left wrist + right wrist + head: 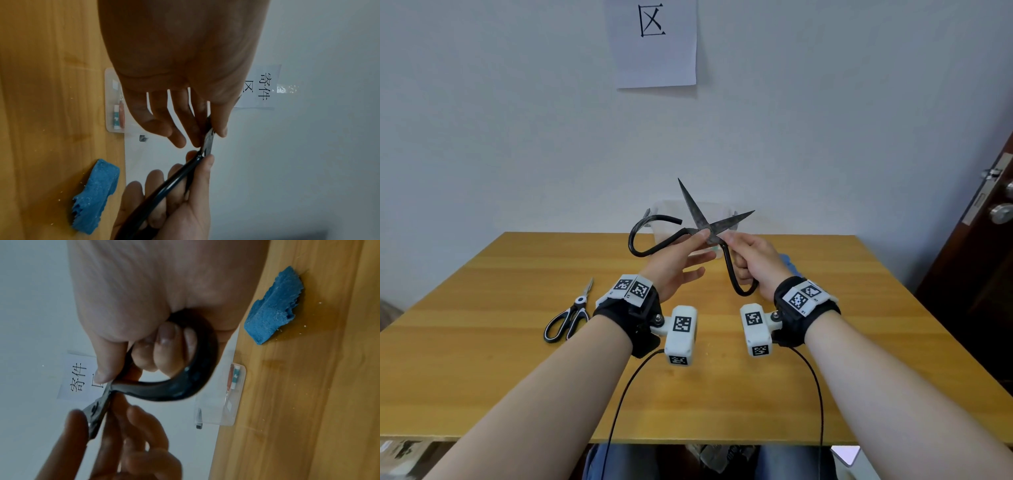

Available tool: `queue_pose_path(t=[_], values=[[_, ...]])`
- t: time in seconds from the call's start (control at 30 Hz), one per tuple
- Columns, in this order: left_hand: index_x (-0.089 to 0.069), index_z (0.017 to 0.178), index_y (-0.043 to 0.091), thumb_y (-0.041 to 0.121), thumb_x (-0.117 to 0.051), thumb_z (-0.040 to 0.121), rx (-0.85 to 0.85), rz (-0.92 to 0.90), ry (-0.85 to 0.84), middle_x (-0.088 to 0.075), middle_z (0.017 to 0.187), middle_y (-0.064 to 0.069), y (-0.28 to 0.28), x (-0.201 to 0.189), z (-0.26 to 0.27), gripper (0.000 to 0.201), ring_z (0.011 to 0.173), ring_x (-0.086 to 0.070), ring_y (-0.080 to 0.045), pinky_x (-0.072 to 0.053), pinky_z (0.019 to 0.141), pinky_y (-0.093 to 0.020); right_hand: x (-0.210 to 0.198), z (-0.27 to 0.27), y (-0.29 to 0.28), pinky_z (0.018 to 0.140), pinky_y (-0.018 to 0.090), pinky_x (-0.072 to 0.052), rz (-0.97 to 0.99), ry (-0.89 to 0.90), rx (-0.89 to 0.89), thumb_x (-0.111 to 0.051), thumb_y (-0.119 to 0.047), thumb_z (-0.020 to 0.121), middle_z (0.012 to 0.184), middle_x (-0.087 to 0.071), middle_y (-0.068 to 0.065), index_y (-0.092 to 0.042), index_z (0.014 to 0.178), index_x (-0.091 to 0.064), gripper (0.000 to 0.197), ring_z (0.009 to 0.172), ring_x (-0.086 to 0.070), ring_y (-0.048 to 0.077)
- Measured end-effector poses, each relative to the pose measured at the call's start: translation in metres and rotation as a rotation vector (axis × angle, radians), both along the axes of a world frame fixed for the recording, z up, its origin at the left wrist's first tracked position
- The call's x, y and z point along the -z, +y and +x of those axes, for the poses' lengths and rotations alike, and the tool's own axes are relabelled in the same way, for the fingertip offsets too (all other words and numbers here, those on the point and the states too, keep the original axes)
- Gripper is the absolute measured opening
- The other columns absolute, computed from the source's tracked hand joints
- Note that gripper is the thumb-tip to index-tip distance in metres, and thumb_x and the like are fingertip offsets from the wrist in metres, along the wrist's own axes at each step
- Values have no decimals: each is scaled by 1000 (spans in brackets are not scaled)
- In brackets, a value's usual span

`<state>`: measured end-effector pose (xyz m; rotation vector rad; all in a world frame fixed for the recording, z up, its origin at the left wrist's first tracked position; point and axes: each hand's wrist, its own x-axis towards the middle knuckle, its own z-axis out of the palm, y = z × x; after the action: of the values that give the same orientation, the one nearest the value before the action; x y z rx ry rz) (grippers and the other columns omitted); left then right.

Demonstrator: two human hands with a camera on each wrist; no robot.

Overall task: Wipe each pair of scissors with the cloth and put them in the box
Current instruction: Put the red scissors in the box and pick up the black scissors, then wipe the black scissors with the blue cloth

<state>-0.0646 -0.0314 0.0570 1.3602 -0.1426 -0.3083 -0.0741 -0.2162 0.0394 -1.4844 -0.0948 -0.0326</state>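
Note:
Large black iron scissors are held up over the table with the blades spread. My left hand pinches them at the pivot between thumb and forefinger, the other fingers straight. My right hand grips one looped handle, fingers curled through it. The other handle loop sticks out to the left, free. The blue cloth lies on the table behind my right hand, touched by neither hand. A clear plastic box stands at the table's far edge behind the blades.
A smaller pair of scissors with black and white handles lies shut on the wooden table, left of my left wrist. The box holds a small red and teal item. A door stands at the right edge.

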Motion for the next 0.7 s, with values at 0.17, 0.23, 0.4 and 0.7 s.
queue_pose_path(t=[0.17, 0.23, 0.4, 0.7], values=[[-73, 100, 18, 29, -72, 96, -99, 44, -17, -78, 91, 8, -4, 10, 5, 11, 91, -72, -9, -53, 81, -25, 10, -1, -7, 48, 28, -39, -177, 34, 18, -60, -48, 99, 59, -49, 3, -14, 106, -75, 38, 50, -45, 18], [-73, 96, 20, 29, -74, 95, -143, 53, 15, -78, 87, 8, -2, 17, 8, 10, 91, -72, -9, -53, 83, -27, 14, 3, -18, 53, 31, -49, -245, 108, 135, -54, -55, 100, 72, -63, 3, -15, 97, -76, 46, 63, -57, 19], [-73, 108, 21, 34, -79, 90, -254, 7, 201, -80, 100, 7, 12, 58, 12, 23, 96, -72, -9, -53, 92, -33, 45, 17, -69, 84, 50, -60, -386, 228, 494, -60, -25, 99, 98, -68, 5, -15, 104, -77, 20, 87, -61, 25], [-68, 113, 12, 27, -73, 97, -361, -280, 438, -77, 115, -4, 12, 125, 22, 23, 111, -72, -21, -52, 106, -39, 83, 17, -100, 96, 37, -50, -577, 249, 442, -65, -17, 96, 144, -55, 3, -23, 130, -65, 35, 114, -58, 23]])
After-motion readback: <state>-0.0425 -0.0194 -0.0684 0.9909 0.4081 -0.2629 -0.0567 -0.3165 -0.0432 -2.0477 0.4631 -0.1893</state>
